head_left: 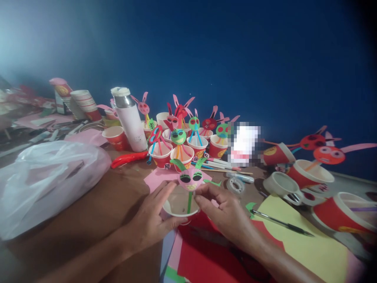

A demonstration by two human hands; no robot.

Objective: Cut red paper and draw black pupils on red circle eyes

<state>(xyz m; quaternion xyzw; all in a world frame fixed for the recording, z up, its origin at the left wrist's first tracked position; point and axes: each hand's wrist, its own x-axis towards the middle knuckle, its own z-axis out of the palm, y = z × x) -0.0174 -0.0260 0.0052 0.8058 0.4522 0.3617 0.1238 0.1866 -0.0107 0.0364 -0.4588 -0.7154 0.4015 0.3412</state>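
- Dark blue wall [212,59] filling the upper part of the view.
- 1 white flask [131,125] with a silver neck, standing near the back on a brown surface [129,186].
- 1 shiny red object [129,158] at the flask's foot, too unclear to name.
- 1 translucent white plastic bag [53,184], bunched at the left.
- 1 roll of tape [235,185], right of centre.
- 1 pale mug [279,184], farther right.
- 1 pen [282,223] lying across yellow paper [312,247], lower right.

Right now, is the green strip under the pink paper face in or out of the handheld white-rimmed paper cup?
In: the green strip runs down inside the paper cup, within its rim.
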